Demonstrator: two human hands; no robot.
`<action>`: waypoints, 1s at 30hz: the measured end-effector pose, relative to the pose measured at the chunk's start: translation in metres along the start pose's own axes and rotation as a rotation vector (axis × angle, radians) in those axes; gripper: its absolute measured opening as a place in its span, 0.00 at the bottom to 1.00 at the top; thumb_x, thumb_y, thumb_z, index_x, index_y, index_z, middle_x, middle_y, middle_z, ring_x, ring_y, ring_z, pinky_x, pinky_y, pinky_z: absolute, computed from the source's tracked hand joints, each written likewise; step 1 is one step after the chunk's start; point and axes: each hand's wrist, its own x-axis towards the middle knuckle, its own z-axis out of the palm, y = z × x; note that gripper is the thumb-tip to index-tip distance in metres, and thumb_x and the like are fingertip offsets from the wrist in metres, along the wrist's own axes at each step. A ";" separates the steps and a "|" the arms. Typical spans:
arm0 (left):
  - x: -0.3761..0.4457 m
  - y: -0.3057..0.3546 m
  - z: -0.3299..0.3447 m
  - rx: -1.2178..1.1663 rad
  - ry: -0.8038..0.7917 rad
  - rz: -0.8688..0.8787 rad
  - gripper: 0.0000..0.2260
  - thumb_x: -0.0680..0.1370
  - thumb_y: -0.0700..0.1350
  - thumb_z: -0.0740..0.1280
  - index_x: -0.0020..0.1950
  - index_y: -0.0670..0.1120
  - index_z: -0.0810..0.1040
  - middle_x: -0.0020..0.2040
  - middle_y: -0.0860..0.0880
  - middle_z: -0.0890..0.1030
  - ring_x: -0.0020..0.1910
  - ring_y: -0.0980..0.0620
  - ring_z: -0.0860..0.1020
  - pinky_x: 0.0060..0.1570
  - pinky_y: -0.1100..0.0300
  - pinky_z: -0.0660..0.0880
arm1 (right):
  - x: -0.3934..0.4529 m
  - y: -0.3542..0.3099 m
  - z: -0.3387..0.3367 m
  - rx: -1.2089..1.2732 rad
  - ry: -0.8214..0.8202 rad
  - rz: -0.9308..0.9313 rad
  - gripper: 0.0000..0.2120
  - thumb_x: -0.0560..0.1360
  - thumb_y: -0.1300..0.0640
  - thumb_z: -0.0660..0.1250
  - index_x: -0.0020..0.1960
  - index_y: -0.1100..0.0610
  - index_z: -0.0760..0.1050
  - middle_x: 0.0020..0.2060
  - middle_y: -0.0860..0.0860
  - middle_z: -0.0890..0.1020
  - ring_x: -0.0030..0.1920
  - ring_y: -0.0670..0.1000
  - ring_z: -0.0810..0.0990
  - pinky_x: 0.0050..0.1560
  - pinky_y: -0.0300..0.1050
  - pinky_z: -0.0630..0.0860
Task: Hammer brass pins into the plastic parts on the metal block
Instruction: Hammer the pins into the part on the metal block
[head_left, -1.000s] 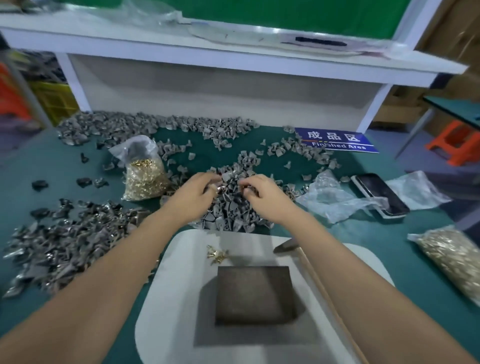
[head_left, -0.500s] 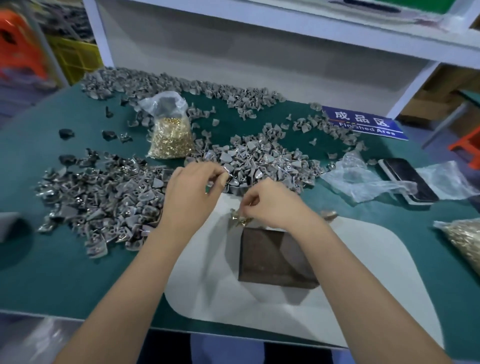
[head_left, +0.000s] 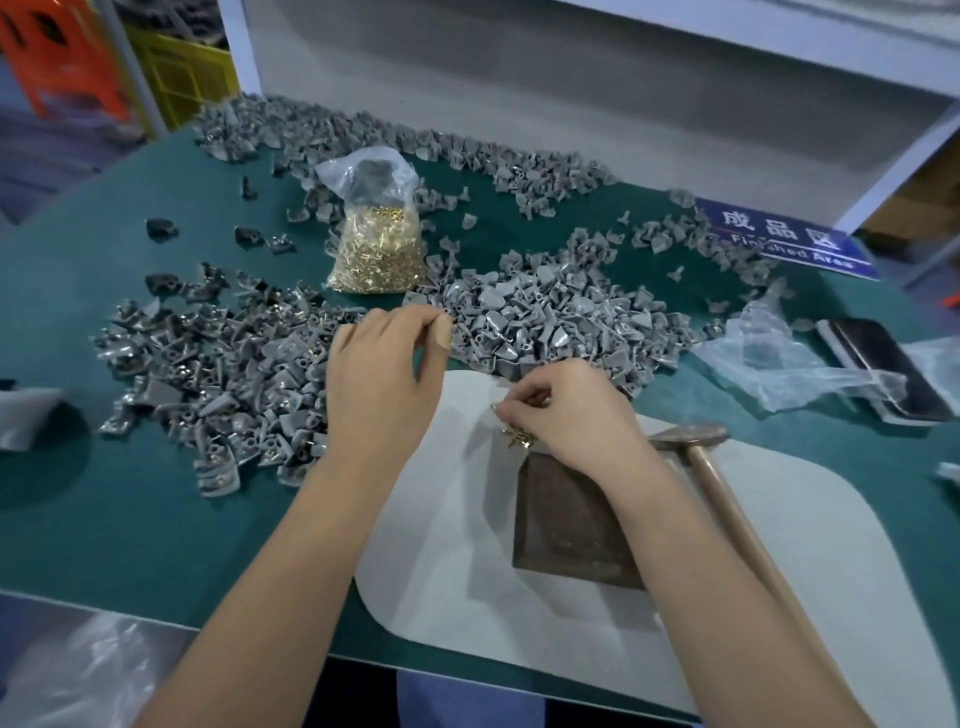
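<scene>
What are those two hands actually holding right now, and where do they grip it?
The right hand pinches brass pins at its fingertips, just beyond the metal block. The left hand has fingers pinched together; whether it holds anything cannot be told.

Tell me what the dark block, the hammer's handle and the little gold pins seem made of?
Block: likely metal, dull brown-grey, worn matte faces. Hammer handle: apparently wood, pale tan, smooth. Pins: probably brass, given their shiny yellow glint.

A dark, square metal block (head_left: 566, 525) lies flat on a pale mat. A few brass pins (head_left: 518, 435) sit at its 12 o'clock edge. Grey plastic parts (head_left: 550, 317) lie heaped beyond, toward 12 o'clock. A wooden-handled hammer (head_left: 727, 499) lies at its 3 o'clock.
</scene>
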 end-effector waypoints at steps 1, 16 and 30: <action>0.001 0.000 -0.001 0.016 0.022 0.000 0.07 0.84 0.48 0.63 0.51 0.49 0.79 0.40 0.60 0.71 0.41 0.55 0.69 0.47 0.57 0.62 | 0.000 -0.001 0.000 0.001 0.006 0.005 0.07 0.74 0.43 0.74 0.40 0.43 0.83 0.37 0.39 0.84 0.44 0.45 0.82 0.46 0.46 0.80; -0.017 0.024 0.016 0.022 -0.261 0.096 0.01 0.79 0.48 0.69 0.48 0.53 0.78 0.39 0.58 0.77 0.44 0.52 0.74 0.46 0.55 0.62 | 0.000 -0.003 -0.003 -0.065 0.260 0.082 0.11 0.80 0.52 0.68 0.62 0.44 0.79 0.55 0.48 0.79 0.52 0.52 0.79 0.45 0.45 0.69; -0.018 0.023 0.018 0.007 -0.321 0.042 0.01 0.80 0.47 0.66 0.50 0.52 0.78 0.44 0.57 0.79 0.48 0.50 0.75 0.51 0.53 0.68 | 0.001 -0.002 0.001 -0.116 0.237 0.060 0.04 0.75 0.46 0.72 0.47 0.45 0.81 0.42 0.43 0.83 0.47 0.49 0.81 0.42 0.44 0.71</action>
